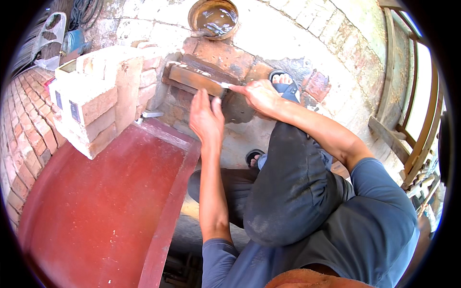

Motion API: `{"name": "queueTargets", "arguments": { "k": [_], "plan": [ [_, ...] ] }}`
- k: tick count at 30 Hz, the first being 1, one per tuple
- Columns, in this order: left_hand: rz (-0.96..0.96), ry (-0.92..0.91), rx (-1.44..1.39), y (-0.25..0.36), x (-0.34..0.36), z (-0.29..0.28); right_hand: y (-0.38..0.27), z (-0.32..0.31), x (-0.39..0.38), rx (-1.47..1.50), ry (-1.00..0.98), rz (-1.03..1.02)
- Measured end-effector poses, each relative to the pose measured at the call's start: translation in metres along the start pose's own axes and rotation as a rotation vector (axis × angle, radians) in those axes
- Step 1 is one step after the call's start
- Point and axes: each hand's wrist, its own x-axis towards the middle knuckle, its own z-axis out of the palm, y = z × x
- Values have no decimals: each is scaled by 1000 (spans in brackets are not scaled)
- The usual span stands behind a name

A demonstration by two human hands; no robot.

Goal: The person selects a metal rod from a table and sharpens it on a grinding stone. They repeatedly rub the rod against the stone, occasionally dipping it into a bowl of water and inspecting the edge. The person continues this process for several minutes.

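A long brown rectangular block, like a sharpening stone [196, 78], lies on a darker base [172, 85] on the brick floor. My right hand [263, 97] is at the block's right end, index finger stretched forward and the other fingers curled. A small thin bright blade-like piece [224, 85] shows at its fingertip, against the block's end; the rest is hidden by the hand. My left hand [207, 117] is beside the block's near side. Its fingers are stretched out and nothing shows in them; the fingertips reach the block's edge.
A round metal bowl of water [217, 20] stands beyond the block. Stacked bricks [103, 96] rise at the left, over a red-painted board [110, 192]. My sandalled foot [286, 86] is right of the block. A wooden frame [408, 105] stands far right.
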Motion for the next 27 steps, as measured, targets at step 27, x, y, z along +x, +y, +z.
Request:
{"name": "queueTargets", "arguments": {
  "k": [27],
  "plan": [
    [110, -198, 93, -23, -30, 43, 3, 10, 9, -63, 103, -92]
  ]
}}
